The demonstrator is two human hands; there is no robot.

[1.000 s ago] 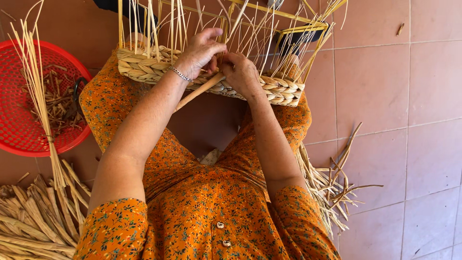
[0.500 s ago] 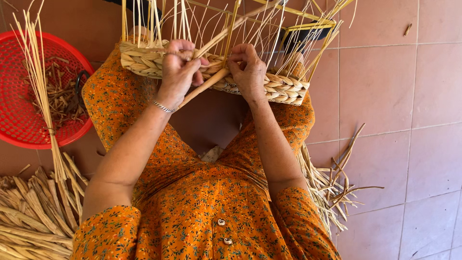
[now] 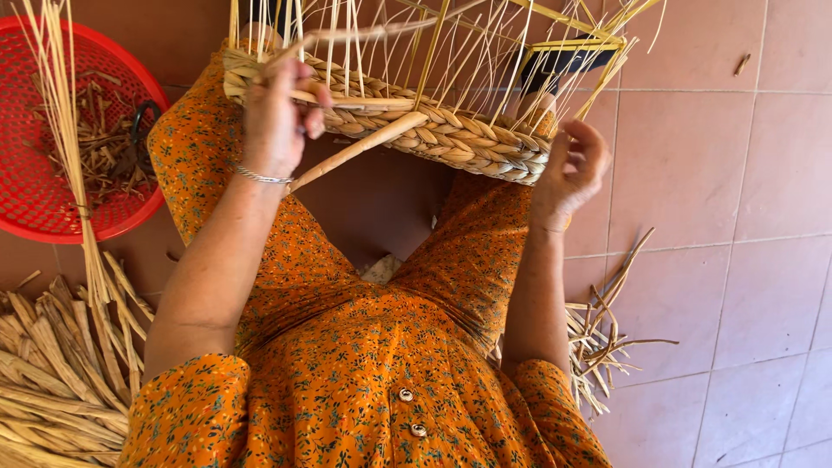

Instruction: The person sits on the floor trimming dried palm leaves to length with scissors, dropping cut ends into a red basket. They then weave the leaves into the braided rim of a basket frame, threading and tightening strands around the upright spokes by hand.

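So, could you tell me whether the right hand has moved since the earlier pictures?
Yes. The right hand has slid rightward along the woven basket rim, from near the left hand out to the basket's right end.

No packages, labels, signs or screens anywhere in this view.

A half-woven basket [image 3: 407, 121] is being propped across the knees, its upright stakes [image 3: 364, 43] rising from the woven band. The left hand [image 3: 276, 121] is being held at the basket's left end, with a strand [image 3: 355, 149] slanting below it; the right hand [image 3: 570, 165] is being kept at the right end. A round tray [image 3: 35, 199] of scraps is lying left, a straw pile [image 3: 52, 381] below it, more straw [image 3: 607, 338] right.
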